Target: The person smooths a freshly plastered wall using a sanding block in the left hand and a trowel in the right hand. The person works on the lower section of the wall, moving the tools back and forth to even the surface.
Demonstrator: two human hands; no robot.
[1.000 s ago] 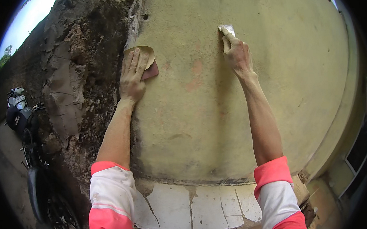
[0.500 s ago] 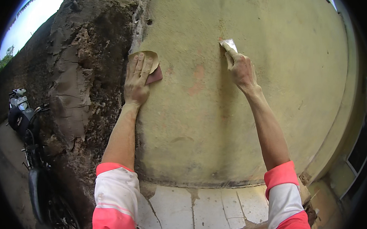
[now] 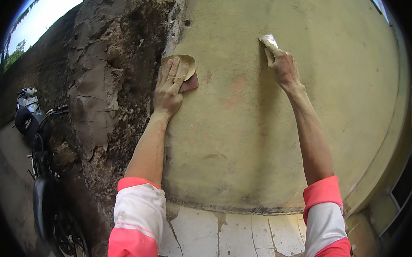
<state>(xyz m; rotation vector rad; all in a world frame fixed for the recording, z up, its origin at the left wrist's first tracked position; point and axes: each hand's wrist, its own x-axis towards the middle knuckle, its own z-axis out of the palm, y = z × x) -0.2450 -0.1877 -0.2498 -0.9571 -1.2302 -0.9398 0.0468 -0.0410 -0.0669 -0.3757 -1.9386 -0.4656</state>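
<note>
Against the left edge of the yellow-green wall (image 3: 215, 123), my left hand (image 3: 169, 91) lies nearly flat with its fingers extended over a folded sheet of sandpaper (image 3: 189, 83). The sheet has a tan back, and a dark red face shows at its lower corner. Higher up and to the right, my right hand (image 3: 284, 68) is closed around a scraper (image 3: 270, 40), its pale flat blade up against the wall. Its handle is mostly hidden in my grip, with the index finger stretched along the blade.
Left of the painted surface, rough dark masonry (image 3: 120, 86) bulges out with crumbling plaster. A black motorcycle (image 3: 44, 197) stands at the far left, with a dark cap (image 3: 27, 120) near it. Cracked white tiles (image 3: 197, 236) form a ledge below the wall.
The view has turned slightly left, so the scene sits farther right. Against the wall, the scraper in my right hand has moved a little upward. My left hand stays on the sandpaper.
</note>
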